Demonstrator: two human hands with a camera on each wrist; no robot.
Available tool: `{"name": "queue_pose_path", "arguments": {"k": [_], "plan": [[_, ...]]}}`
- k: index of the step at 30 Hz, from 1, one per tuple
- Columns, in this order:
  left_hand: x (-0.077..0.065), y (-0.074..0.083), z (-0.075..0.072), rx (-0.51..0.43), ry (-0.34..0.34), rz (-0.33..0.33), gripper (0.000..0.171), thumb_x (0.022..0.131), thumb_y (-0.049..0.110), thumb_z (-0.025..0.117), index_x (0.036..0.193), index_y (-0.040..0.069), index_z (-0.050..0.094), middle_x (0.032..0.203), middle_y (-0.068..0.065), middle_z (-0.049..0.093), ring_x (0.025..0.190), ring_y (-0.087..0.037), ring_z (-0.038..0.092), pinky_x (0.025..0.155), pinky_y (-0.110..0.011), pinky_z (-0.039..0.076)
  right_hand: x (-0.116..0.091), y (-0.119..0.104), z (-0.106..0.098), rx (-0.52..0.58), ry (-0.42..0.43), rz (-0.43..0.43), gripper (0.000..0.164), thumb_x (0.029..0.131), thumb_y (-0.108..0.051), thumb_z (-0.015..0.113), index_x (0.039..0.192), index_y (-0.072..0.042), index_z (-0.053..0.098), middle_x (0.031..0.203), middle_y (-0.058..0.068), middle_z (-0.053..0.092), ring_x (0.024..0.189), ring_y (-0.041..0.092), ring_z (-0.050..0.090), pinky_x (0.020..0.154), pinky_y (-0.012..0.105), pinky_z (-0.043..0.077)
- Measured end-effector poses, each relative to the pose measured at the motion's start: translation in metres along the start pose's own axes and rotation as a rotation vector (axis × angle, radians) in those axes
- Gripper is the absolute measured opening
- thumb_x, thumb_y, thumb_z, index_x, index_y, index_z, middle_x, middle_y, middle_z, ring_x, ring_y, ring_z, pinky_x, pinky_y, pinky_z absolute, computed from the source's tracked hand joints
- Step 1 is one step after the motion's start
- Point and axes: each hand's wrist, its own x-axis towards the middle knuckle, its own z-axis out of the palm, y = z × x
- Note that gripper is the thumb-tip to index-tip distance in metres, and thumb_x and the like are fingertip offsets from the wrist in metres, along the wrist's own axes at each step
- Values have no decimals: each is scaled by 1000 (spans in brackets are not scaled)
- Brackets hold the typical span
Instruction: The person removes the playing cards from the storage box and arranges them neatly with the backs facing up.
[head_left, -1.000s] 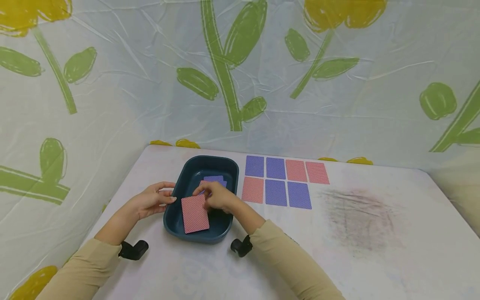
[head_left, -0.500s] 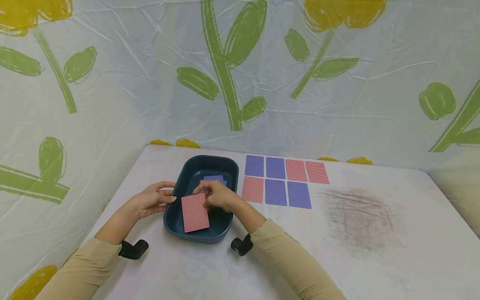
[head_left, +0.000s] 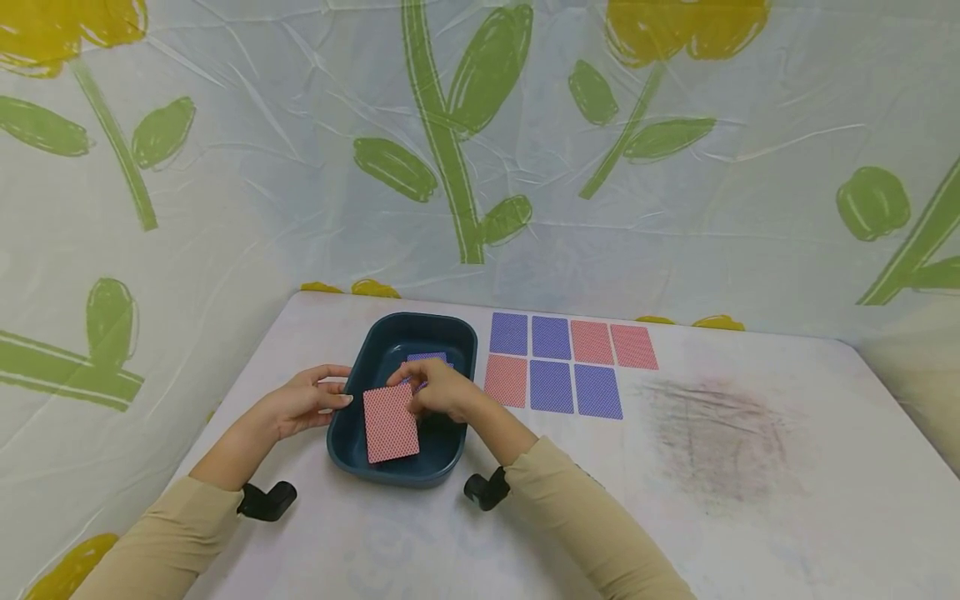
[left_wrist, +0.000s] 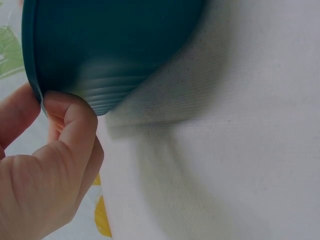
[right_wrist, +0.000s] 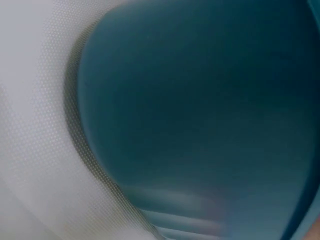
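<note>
A dark teal rectangular dish (head_left: pixel 427 317) stands on the table, left of the laid-out cards. My left hand (head_left: pixel 303 402) pinches its left rim between thumb and fingers, plainly so in the left wrist view, where the dish wall (left_wrist: pixel 110 35) fills the top. Over the dish, my right hand (head_left: pixel 444 392) holds a red-patterned playing card (head_left: pixel 391 425) by its upper right side, back up. Behind these fingers, blue-backed cards (head_left: pixel 426 357) and a bit of red lie partly hidden in the dish. The right wrist view shows mostly the dish's outside (right_wrist: pixel 190 110).
Right of the dish, two rows of playing cards lie back up, among them a blue card (head_left: pixel 552 387) and a red card (head_left: pixel 634 347). A dark smudge (head_left: pixel 723 442) marks the white table cover further right. Flower-printed cloth (head_left: pixel 300 208) hangs behind.
My right hand and the red card have shifted very slightly, the card a touch farther from my body. The left hand, the dish and the laid-out cards stay as they were.
</note>
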Motion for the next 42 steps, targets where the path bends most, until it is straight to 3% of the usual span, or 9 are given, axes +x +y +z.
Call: {"name": "queue_pose_path", "arguments": {"k": [19,36,42], "plan": [[0,-2,0,13,4,-2,58,90,-1,55,139,-4,25,96,-6,49,85,-14,54,75,-27,49,-11,-3,-17,6,12,-31,40,75,14,61,112,-1,64,93,11,52,71,18,53,67,31,54],[-1,0,0,14,5,1,61,89,-1,57,139,-5,24,97,-8,46,83,-14,54,74,-26,49,-28,-1,-46,95,23,-35,41,78,13,56,117,3,60,82,8,47,76,18,52,72,34,54],[0,0,-1,8,-1,7,61,88,-2,57,140,-5,24,98,-8,47,83,-13,55,74,-26,50,-34,-1,-58,94,33,-31,41,79,11,56,119,2,58,94,12,52,84,22,52,76,35,53]]}}
